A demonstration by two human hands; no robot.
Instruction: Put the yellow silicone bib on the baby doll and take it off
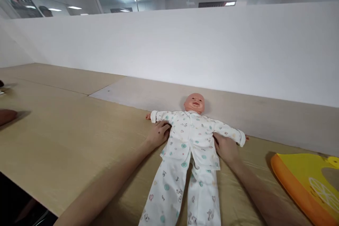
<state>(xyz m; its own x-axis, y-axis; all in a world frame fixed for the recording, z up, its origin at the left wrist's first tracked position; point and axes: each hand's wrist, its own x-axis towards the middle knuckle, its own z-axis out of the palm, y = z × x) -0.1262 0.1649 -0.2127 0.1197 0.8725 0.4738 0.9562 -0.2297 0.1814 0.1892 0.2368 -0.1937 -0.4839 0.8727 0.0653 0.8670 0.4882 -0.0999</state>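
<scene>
A baby doll (194, 137) lies on its back on the table, head away from me and arms spread. White pajamas with small animal and green dot prints dress it, and the trouser legs run past the lower edge of the view. My left hand (159, 135) is closed against the doll's side, just below its arm on the left. On the other side, my right hand (226, 149) grips the doll under its other arm. Some fingers of both hands are hidden by the doll's clothing.
A yellow and orange silicone-looking bib (296, 173) with a fruit-slice print lies at the right. Behind the table (79, 130) rises a white partition (169, 49) with glass above. A brownish rounded thing (7, 116) shows at the left edge.
</scene>
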